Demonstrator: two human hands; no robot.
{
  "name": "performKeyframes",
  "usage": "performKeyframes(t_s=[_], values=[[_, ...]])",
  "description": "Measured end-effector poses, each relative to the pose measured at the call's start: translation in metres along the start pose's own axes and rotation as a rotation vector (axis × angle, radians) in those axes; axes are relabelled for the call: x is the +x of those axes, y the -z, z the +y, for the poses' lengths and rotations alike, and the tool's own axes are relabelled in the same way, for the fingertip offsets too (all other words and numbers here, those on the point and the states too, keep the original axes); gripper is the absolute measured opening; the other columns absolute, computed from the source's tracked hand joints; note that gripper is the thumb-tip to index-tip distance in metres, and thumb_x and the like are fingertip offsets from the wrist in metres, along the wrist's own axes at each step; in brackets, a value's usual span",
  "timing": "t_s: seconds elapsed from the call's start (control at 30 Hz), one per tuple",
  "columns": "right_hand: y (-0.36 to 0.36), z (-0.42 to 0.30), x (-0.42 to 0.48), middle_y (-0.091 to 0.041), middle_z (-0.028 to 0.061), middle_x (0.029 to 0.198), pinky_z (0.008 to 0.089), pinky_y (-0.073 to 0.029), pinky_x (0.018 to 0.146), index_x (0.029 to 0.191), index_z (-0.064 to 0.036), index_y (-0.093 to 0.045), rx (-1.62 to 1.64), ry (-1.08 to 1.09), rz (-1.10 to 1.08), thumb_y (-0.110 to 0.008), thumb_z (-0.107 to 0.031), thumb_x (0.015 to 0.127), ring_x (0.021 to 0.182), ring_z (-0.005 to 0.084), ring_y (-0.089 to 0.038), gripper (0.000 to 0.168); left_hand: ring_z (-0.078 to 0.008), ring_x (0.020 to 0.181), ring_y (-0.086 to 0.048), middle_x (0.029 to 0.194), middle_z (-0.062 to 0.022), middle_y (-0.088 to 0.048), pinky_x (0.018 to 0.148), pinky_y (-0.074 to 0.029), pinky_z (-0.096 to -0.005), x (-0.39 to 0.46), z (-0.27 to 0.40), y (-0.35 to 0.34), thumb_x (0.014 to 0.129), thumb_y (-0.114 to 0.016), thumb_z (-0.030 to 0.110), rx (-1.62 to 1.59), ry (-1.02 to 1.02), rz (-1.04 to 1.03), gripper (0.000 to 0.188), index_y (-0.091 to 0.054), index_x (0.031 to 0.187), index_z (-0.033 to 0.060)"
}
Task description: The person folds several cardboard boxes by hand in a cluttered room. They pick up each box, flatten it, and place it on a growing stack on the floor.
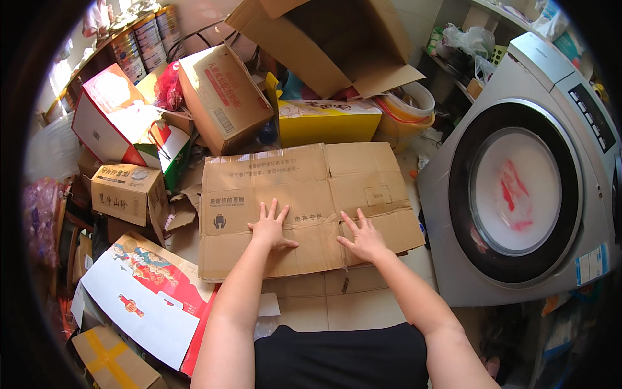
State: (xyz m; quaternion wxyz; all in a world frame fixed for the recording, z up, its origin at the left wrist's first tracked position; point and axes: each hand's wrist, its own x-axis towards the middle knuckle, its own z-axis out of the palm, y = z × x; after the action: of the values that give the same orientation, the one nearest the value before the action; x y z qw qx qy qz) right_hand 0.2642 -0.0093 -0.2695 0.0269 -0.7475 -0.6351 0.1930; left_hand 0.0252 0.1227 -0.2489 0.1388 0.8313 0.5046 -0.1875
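Observation:
A flattened brown cardboard box (pixel 301 189) with printed writing lies before me, over other flat cardboard on the tiled floor. My left hand (pixel 271 227) rests on its lower middle with the fingers spread. To the right, my right hand (pixel 363 237) lies on the lower right part, fingers apart too. Neither hand grips anything. Behind the flat cardboard are a yellow box (pixel 328 124) and a standing brown carton (pixel 226 97). A large carton (pixel 335 44) with its flaps apart leans above the yellow box.
A front-loading washing machine (pixel 437 194) stands at the right. Stacked plastic buckets (pixel 406 109) are at the back right. On the left are a small brown box (pixel 121 194), a red and white box (pixel 146 296) and a yellow-taped carton (pixel 114 362). Tins (pixel 148 44) line a shelf.

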Motion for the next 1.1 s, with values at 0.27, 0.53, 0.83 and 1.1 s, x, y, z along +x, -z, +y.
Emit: performKeyframes(t_s=[0.27, 0.53, 0.83, 1.1], values=[[-0.003, -0.030, 0.015, -0.008, 0.0274, 0.150, 0.0513, -0.044, 0.094, 0.147, -0.038, -0.014, -0.421, -0.070, -0.246, -0.059, -0.076, 0.066, 0.120, 0.0593, -0.037, 0.099, -0.0334, 0.143, -0.003, 0.156, -0.0047, 0.001, 0.097, -0.035, -0.0666, 0.000, -0.003, -0.019, 0.057, -0.074, 0.066, 0.013, -0.038, 0.044, 0.114, -0.013, 0.148, 0.0353], [-0.005, -0.030, 0.016, -0.006, 0.0273, 0.151, 0.0476, -0.055, 0.077, 0.148, -0.036, -0.010, -0.482, -0.062, -0.251, -0.064, -0.073, 0.065, 0.118, 0.0586, -0.040, 0.105, -0.0407, 0.141, 0.001, 0.156, -0.0010, 0.004, 0.098, -0.031, -0.0676, -0.021, -0.027, -0.008, 0.059, -0.070, 0.069, 0.145, 0.154, 0.033, 0.113, -0.006, 0.147, 0.0413], [0.001, -0.037, 0.016, -0.011, 0.0322, 0.148, 0.0454, -0.052, 0.082, 0.149, -0.031, -0.008, -0.604, -0.008, -0.274, -0.057, -0.078, 0.065, 0.111, 0.0598, -0.046, 0.108, -0.0447, 0.140, 0.004, 0.156, -0.0001, 0.005, 0.098, -0.029, -0.0700, -0.013, -0.046, -0.019, 0.055, -0.072, 0.071, -0.034, 0.086, -0.034, 0.117, -0.005, 0.146, 0.0422], [0.004, -0.042, 0.020, -0.011, 0.0342, 0.147, 0.0499, -0.042, 0.096, 0.149, -0.031, -0.007, -0.633, -0.021, -0.335, -0.057, -0.081, 0.062, 0.113, 0.0557, -0.048, 0.113, -0.0433, 0.140, 0.002, 0.156, 0.0002, 0.001, 0.098, -0.030, -0.0699, -0.011, -0.048, -0.023, 0.053, -0.076, 0.067, -0.071, 0.083, 0.036, 0.115, -0.014, 0.146, 0.0416]])
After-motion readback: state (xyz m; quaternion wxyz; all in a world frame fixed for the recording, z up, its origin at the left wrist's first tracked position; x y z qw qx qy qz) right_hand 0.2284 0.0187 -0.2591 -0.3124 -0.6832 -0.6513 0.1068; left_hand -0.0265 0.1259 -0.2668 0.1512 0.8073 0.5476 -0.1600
